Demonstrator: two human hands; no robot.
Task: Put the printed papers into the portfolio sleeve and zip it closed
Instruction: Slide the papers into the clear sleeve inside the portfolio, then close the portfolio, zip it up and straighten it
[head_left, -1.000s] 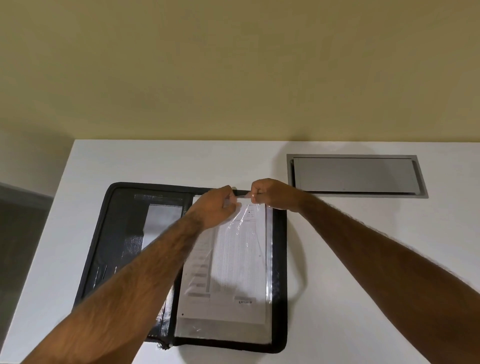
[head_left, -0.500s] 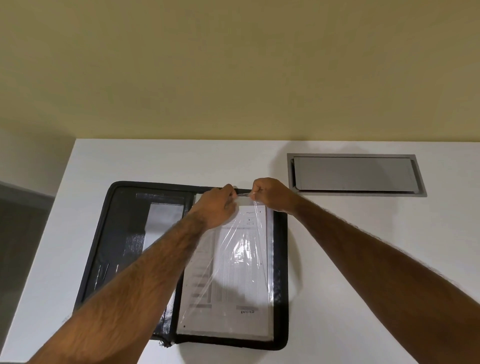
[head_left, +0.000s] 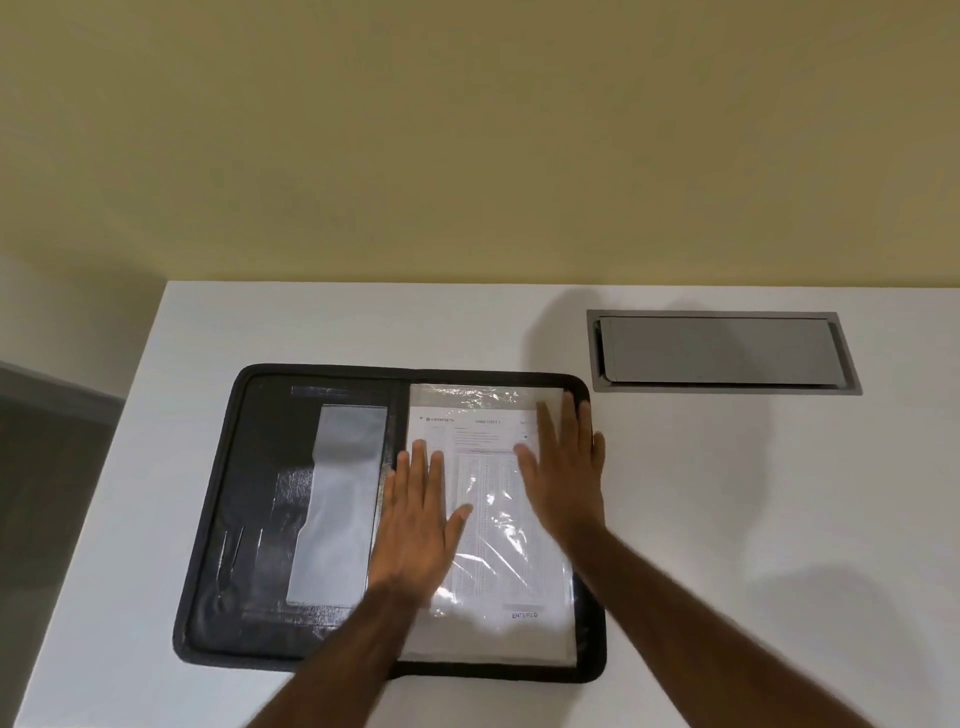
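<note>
Two bare forearms are reaching in from the near edge of the white desk (head_left: 701, 519). A black zip portfolio (head_left: 218, 509) is lying open flat on it, its zip undone all round. The right half is carrying a clear plastic sleeve (head_left: 488, 397), and the printed papers (head_left: 493, 519) are sitting inside it, a form with dense rows of small marks, a header line and the word "ENTERED" near the bottom; the plastic is wrinkling and glinting over them. The left half is showing dark pockets and a grey panel (head_left: 337, 504). The left hand (head_left: 418, 519) is lying flat on the sleeve's left side, fingers spread, gripping nothing. The right hand (head_left: 563, 478) is lying flat along the sleeve's right edge, fingers likewise spread, holding nothing. Farther back, a grey hatch (head_left: 722, 353) is sitting recessed in the desk, before a yellow wall (head_left: 467, 130).
</note>
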